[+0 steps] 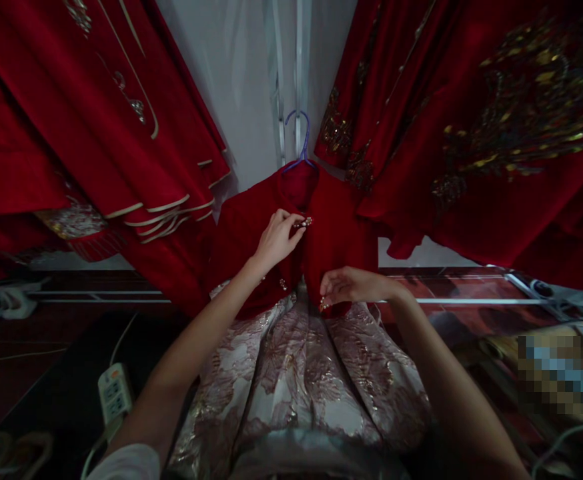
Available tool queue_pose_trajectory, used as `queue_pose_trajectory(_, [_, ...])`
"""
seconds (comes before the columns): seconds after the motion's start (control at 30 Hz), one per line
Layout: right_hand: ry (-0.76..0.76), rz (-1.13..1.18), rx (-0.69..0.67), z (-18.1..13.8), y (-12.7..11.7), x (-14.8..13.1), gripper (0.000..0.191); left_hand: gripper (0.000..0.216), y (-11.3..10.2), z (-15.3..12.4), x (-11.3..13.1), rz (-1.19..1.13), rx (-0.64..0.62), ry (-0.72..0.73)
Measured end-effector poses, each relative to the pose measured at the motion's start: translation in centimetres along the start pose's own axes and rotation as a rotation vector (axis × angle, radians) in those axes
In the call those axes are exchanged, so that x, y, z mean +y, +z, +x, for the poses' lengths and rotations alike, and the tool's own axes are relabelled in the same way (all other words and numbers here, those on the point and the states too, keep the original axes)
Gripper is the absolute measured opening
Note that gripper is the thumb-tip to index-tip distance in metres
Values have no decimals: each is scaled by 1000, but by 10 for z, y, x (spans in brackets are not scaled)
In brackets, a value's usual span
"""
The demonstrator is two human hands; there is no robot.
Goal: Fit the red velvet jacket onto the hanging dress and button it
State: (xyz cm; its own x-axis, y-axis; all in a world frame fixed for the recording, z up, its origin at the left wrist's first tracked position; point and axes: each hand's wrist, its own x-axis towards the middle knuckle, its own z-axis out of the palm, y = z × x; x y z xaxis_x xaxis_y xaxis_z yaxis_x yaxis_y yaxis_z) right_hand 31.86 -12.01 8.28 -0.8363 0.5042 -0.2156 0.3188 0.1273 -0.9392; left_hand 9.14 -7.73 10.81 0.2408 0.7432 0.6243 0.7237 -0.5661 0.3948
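A red jacket (251, 220) hangs open at the front on a purple hanger (302, 159). At its upper front edge my left hand (277, 239) pinches a small beaded frog button (305, 222) between thumb and fingers. Lower down, beside the jacket's right front panel, my right hand (355, 285) is curled, with its fingertips closed on another small beaded ornament (323, 305). More beaded ornaments (283, 285) line the left panel's lower edge. Below the jacket spreads a pale pink brocade skirt (291, 380) with a metallic pattern.
Red garments with pale trim (136, 147) hang at left, and a red garment with gold sequins (511, 113) hangs at right. A power strip (115, 393) with a cord lies at lower left. A metal rail (436, 302) runs low behind the jacket.
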Motion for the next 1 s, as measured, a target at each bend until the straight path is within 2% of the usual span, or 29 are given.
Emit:
queue_pose_trajectory(0.07, [-1, 8, 1, -3, -2, 0, 28, 24, -3, 10, 1, 190, -51, 87])
queue_pose_trajectory(0.13, [4, 8, -1, -4, -3, 1, 29, 22, -7, 17, 1, 274, -89, 145])
queue_pose_trajectory(0.3, [-23, -65, 73, -2, -4, -11, 31, 14, -14, 27, 2, 215, -26, 207])
queue_pose_trajectory(0.4, [-132, -97, 267, 4, -5, -30, 29, 12, -12, 29, 3, 60, -39, 193])
queue_pose_trajectory(0.57, [-246, -125, 692, 25, -19, -60, 29, 8, -9, 28, 0, -195, -64, 35])
queue_pose_trajectory(0.7, [-365, -31, 893, 55, -30, -75, 42, 13, -11, 28, -1, -118, -74, 77])
queue_pose_trajectory(0.8, [-431, -28, 907, 83, -28, -80, 52, 24, -13, 22, 2, 64, 12, 116])
queue_pose_trajectory(0.9, [-307, -51, 933, 105, -18, -72, 61, 40, -19, 11, 2, 279, 152, 24])
queue_pose_trajectory(1.0, [-99, -222, 1171, 108, -12, -51, 79, 65, -33, 3, -11, 434, 225, -118])
